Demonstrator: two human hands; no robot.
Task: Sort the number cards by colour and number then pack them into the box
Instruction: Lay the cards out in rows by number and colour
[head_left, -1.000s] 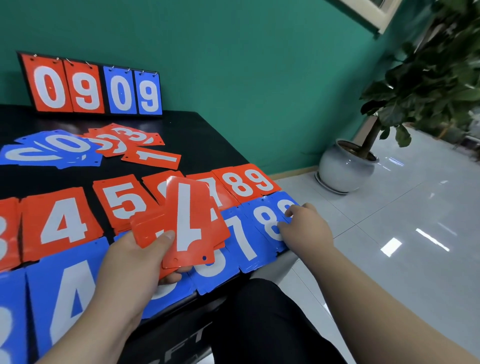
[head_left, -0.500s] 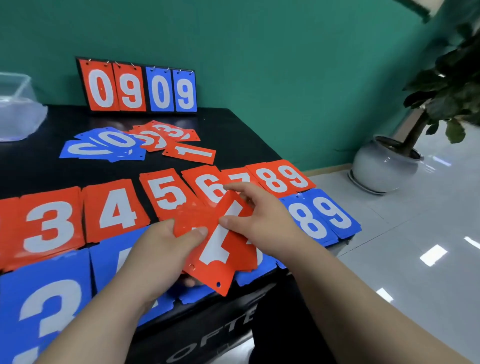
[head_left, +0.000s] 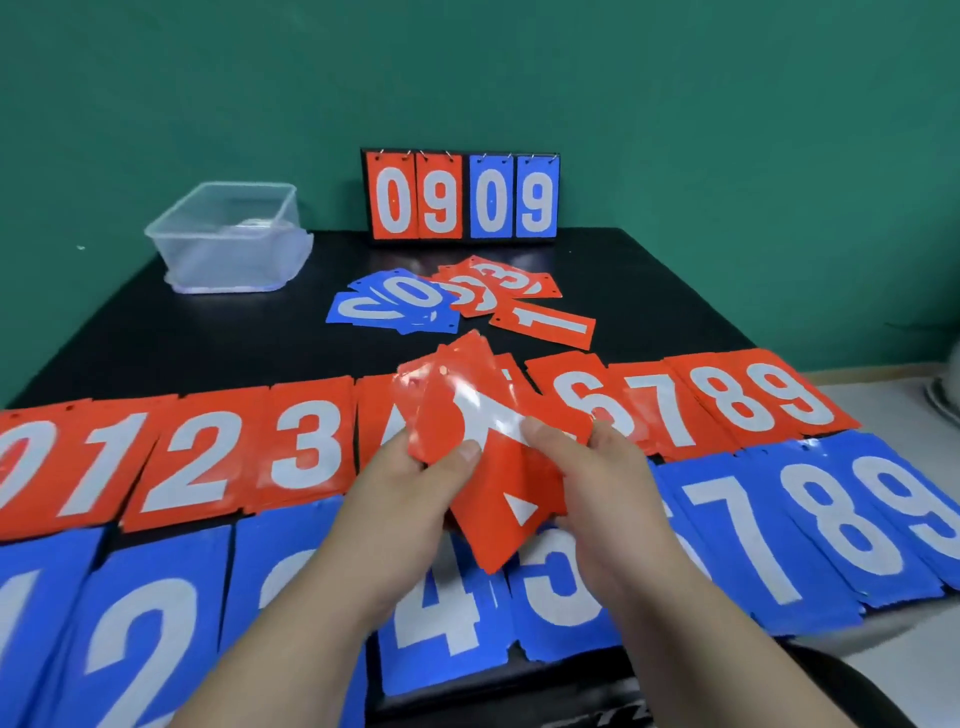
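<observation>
Red number cards (head_left: 498, 478), a small fan of them, are held above the middle of the black table (head_left: 208, 343). The left hand (head_left: 405, 499) grips them with its thumb on top, and the right hand (head_left: 608, 483) pinches their right edge. Beneath lie a red row (head_left: 306, 447) running 0 to 9 and, nearer, a blue row (head_left: 737, 530). The clear plastic box (head_left: 228, 249) stands far left. Loose cards (head_left: 415, 306) lie before the scoreboard (head_left: 462, 195).

Bare left hand (head_left: 400, 499), right hand (head_left: 608, 483); forearms bare too; fingers (head_left: 465, 453) short-nailed; dark cloth (head_left: 857, 691) lower right, possibly trousers.
</observation>
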